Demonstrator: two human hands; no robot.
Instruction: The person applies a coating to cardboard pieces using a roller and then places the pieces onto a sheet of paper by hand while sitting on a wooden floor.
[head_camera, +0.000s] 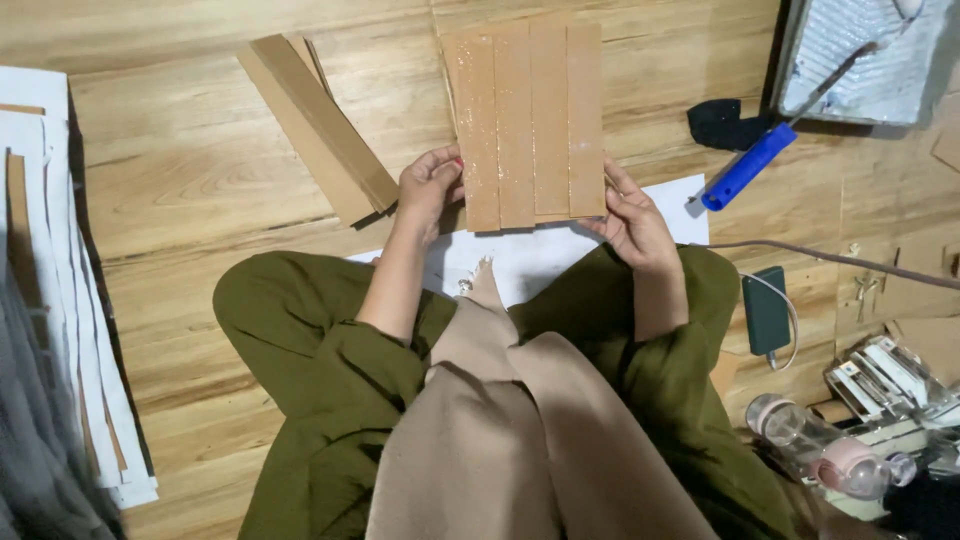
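From the head camera, looking down, a person sits cross-legged on a wooden floor (200, 170) in olive-green clothes. At the upper centre of the frame lies a row of four brown cardboard strips (525, 120), side by side and touching, speckled with white. The left hand (430, 185) is closed on the lower left edge of the row, fingers curled over the outermost strip. The right hand (632, 225) grips the lower right corner, thumb on top. Beneath the strips' lower ends lies a white sheet of paper (530, 255).

To the upper left, a loose stack of cardboard strips (320, 125) lies aslant, well apart from the row. At the upper right stands a paint tray (860, 60) with a blue-handled roller (748, 166) leaning out of it. Along the left edge lies a pile of white-edged strips (60, 300). A dark phone (766, 310) lies just beside the right knee.
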